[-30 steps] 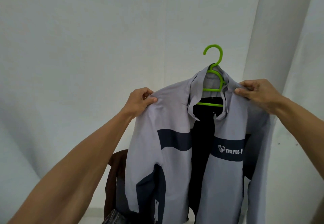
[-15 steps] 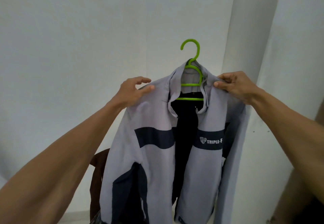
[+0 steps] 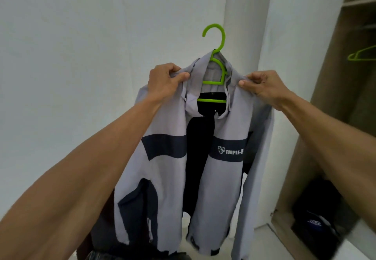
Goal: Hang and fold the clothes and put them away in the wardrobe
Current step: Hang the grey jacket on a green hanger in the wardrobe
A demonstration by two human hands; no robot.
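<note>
A light grey jacket with navy panels and a "TRIPLE-F" logo hangs open on a bright green plastic hanger, held up in front of a white wall. My left hand grips the jacket's left shoulder close to the collar. My right hand pinches the right shoulder fabric beside the collar. The hanger's hook sticks up free above the collar. The wooden wardrobe stands open at the right edge.
Inside the wardrobe hangs another green hanger, a shelf sits higher up, and dark folded clothes lie at its bottom. A white column rises behind the jacket. A brown garment shows low behind the jacket's left side.
My left hand has slid along the shoulder toward the collar and closed on the fabric. The view has turned right, bringing the open wardrobe into sight.
</note>
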